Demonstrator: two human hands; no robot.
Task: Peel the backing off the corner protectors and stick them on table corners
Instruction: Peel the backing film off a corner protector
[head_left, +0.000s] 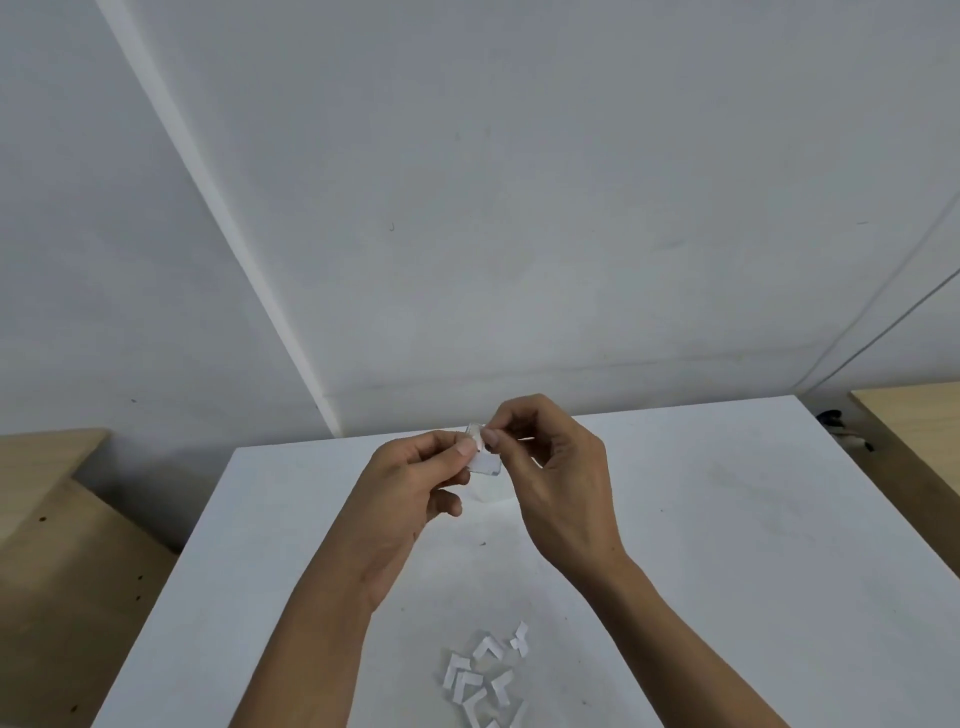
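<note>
Mid-frame, both hands, left hand (415, 467) and right hand (550, 462), pinch one clear corner protector (485, 457) above the white bench (727, 519).

Light is soft, even and fairly bright, with no hard glare anywhere. The white table (675, 519) and pale wall (519, 182) look slightly grey and low in contrast. Faint, diffuse shadows lie on the table just below the hands, near the centre of the frame. Wide-angle distortion bends straight lines toward the edges, plainest at the upper left and the right side. The centre is reasonably sharp; the white scraps (485, 675) at the bottom edge look soft and smeared.
</note>
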